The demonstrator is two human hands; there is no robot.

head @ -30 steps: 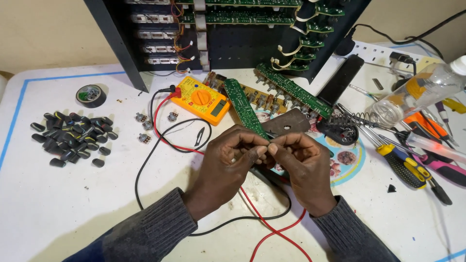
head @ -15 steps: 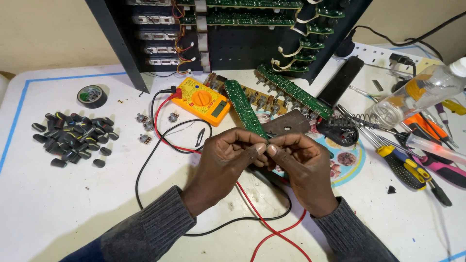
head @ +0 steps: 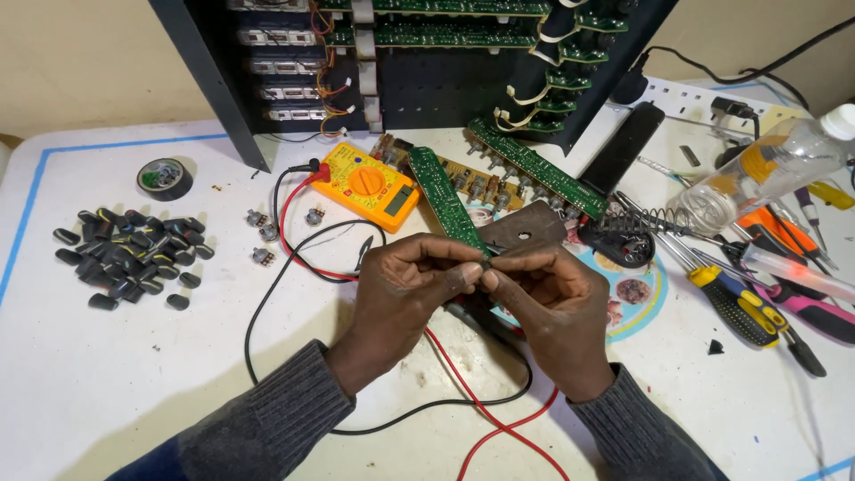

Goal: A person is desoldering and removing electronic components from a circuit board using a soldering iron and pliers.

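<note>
Pinching something tiny between fingertips of left hand [head: 405, 285] and right hand [head: 552, 307], both closed tight above the white table [head: 107, 383]; pinched piece too small to identify. Hiding the near end of the narrow green circuit board [head: 445, 200] and part of the red and black probe leads [head: 481, 405].

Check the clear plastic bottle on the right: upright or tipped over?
Tipped over. The clear plastic bottle lies on its side among the screwdrivers, white cap pointing to the upper right. Fill level: cannot tell.
</note>
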